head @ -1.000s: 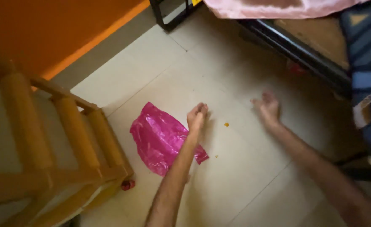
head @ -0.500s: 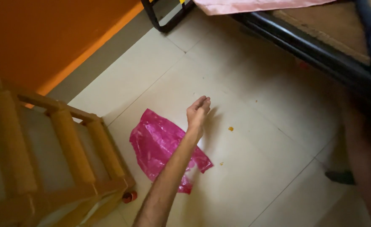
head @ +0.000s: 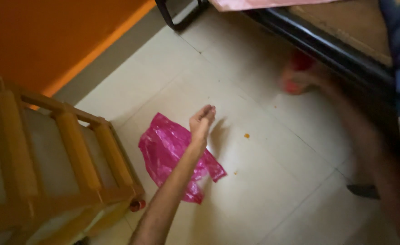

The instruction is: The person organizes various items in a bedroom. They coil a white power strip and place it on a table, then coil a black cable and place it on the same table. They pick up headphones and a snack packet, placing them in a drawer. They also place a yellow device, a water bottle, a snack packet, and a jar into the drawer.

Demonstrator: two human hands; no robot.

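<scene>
My left hand [head: 201, 121] hangs edge-on just above the tiled floor, fingers stretched out and loosely together, holding nothing. Right under its forearm lies a crumpled pink plastic bag [head: 170, 152]. My right hand [head: 299, 76] is blurred and reaches far right to the foot of the black bed frame [head: 331, 47]. It rests on a small red object [head: 302, 60], and the blur hides whether the fingers are closed around it.
A yellow wooden slatted frame [head: 73, 154] stands at the left with a small red piece [head: 137, 205] at its foot. An orange crumb [head: 246, 135] lies on the tiles. There is also a pink cloth [head: 254, 3] on the bed, an orange wall [head: 50, 36], and a dark item [head: 363, 190] at the lower right.
My right hand left the floor, dropped out of view, then reached up to the red object by the bed frame. My left hand shifted slightly left and opened its fingers a little.
</scene>
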